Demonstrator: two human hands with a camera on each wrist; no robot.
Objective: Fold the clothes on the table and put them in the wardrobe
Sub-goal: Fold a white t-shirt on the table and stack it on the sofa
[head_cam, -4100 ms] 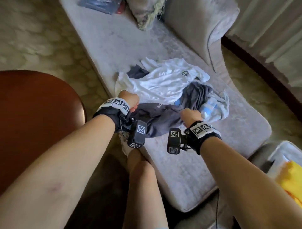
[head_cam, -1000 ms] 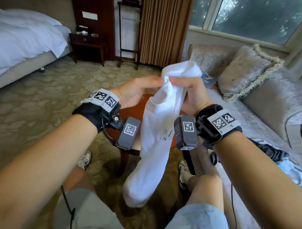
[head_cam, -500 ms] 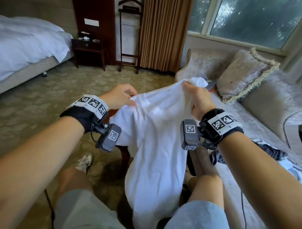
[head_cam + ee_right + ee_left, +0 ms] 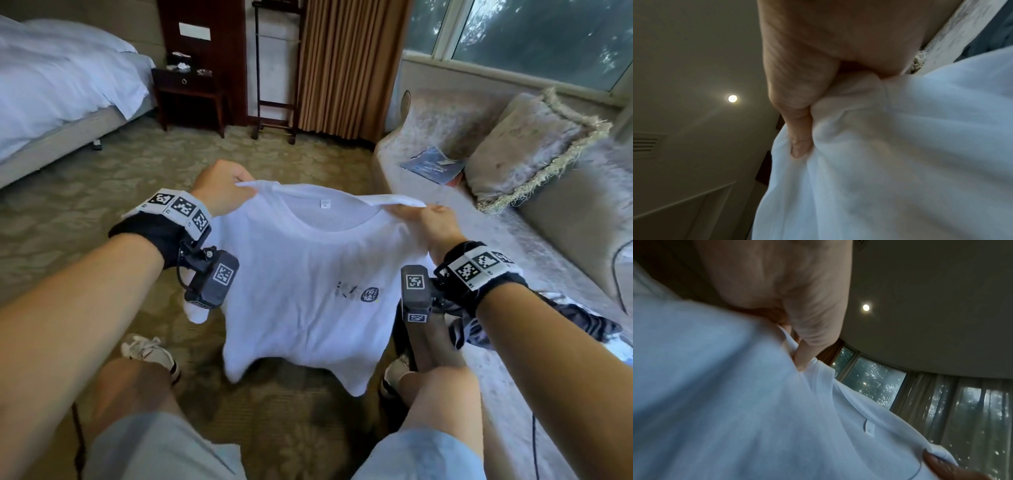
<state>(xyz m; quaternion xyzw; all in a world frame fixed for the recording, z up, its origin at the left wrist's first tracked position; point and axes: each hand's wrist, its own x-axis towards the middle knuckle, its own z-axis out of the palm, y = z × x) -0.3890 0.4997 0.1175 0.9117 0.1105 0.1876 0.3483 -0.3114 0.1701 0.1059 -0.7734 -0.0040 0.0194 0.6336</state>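
The left hand (image 4: 219, 190) and right hand (image 4: 433, 224) each pinch a shoulder of the white shirt (image 4: 308, 291), holding it spread in the air above the person's knees, logo side showing. No fold has been made in it yet. More clothes (image 4: 534, 329) lie crumpled on the sofa (image 4: 513, 246) at the right, unfolded. The task looks barely begun: every fold remains, and no wardrobe is identifiable in view.

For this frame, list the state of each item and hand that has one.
white T-shirt: unfolded, held up in the air by its shoulders, hanging free
left hand: grips the shirt's shoulder
right hand: grips the other shoulder
dark clothes: crumpled, unfolded on the sofa
curtain: drawn aside
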